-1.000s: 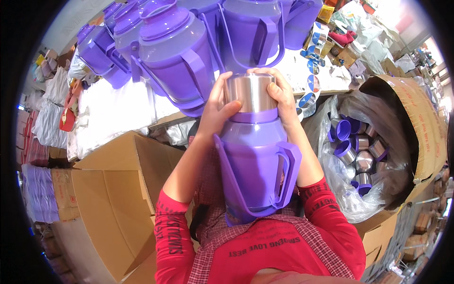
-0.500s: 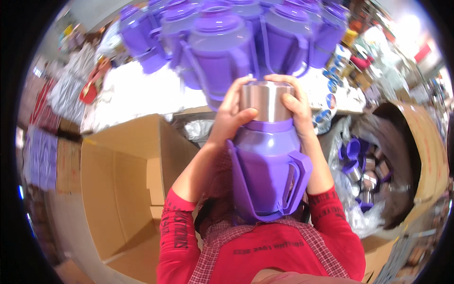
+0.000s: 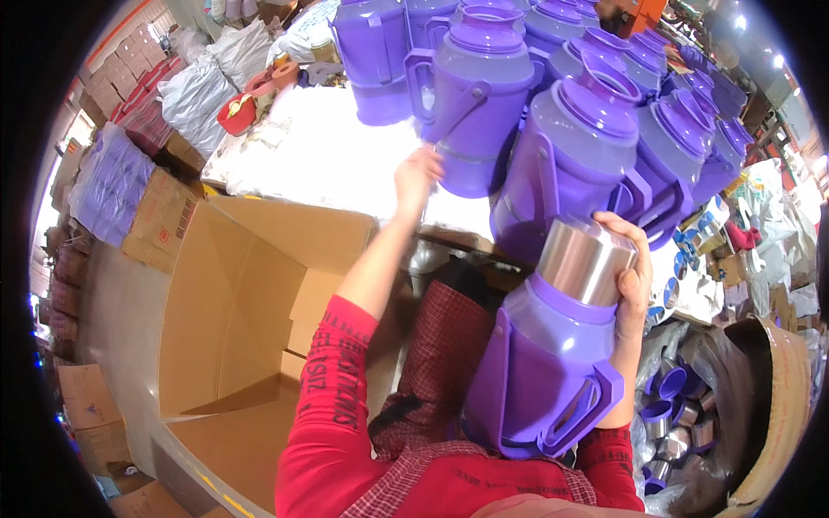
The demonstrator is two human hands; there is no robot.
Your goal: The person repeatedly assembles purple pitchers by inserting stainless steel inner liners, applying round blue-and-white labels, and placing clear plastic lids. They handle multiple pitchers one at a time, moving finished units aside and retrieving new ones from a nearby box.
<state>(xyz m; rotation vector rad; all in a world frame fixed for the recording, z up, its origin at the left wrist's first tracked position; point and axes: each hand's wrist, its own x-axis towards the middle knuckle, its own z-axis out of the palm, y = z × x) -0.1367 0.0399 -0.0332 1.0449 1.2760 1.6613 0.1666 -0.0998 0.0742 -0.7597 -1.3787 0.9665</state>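
Held tilted in front of the red shirt (image 3: pixel 484 476), just short of the near edge of the surface (image 3: pixel 324 142): a purple jug (image 3: pixel 553 332), to the right of the left hand (image 3: pixel 418 177) and lower in view. Long axis slanting, base toward the shirt, top away and rightward to the near edge. Nearer to the right hand (image 3: pixel 635 269), bent around the right side of the steel cup (image 3: pixel 580 262) capping the jug, thumb and fingers pressed on. Over the near edge, left hand loosely curled and blurred, near a standing jug (image 3: pixel 480 91); impossible to tell whether holding or touching anything. Glossy shoulder, brushed-silver cup, angular loop handle (image 3: pixel 611 390) facing right, slim carrying bar (image 3: pixel 503 371) hanging down.
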